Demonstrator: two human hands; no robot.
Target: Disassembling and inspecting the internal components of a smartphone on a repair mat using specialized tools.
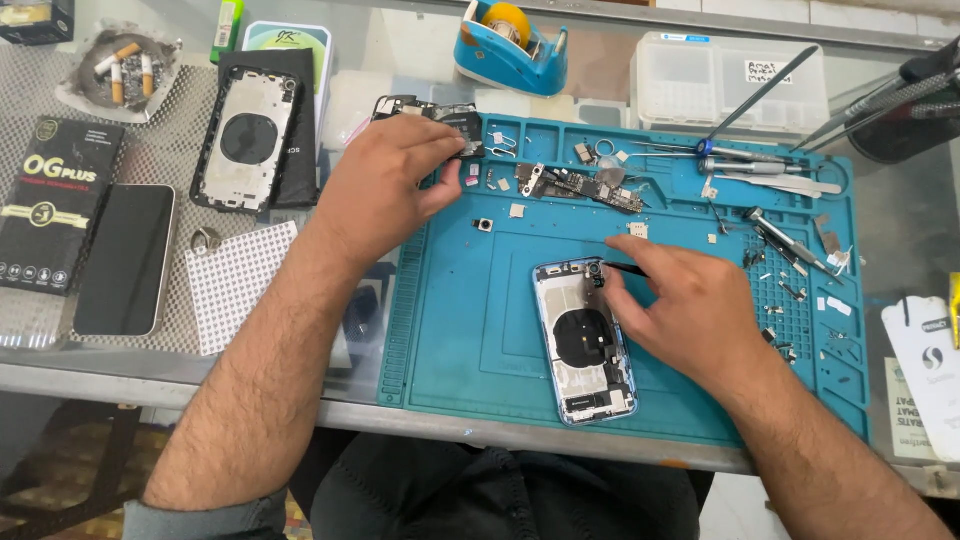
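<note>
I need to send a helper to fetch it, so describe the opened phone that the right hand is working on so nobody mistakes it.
Start at the teal repair mat covering the table's middle. On its lower centre, by the right hand, lies the opened phone housing. Its light blue rim sets it apart from the dark-framed housing lying off the mat, upper left.

Both forearms are bare and reach forward from the lower edge of the view. The left hand (385, 190) is stretched farther out, palm down, its fingers (440, 150) curled together in a pinch. The right hand (690, 310) lies nearer, palm down, wrist bent inward, its fingers (625, 265) drawn close in a fine grip.
</note>
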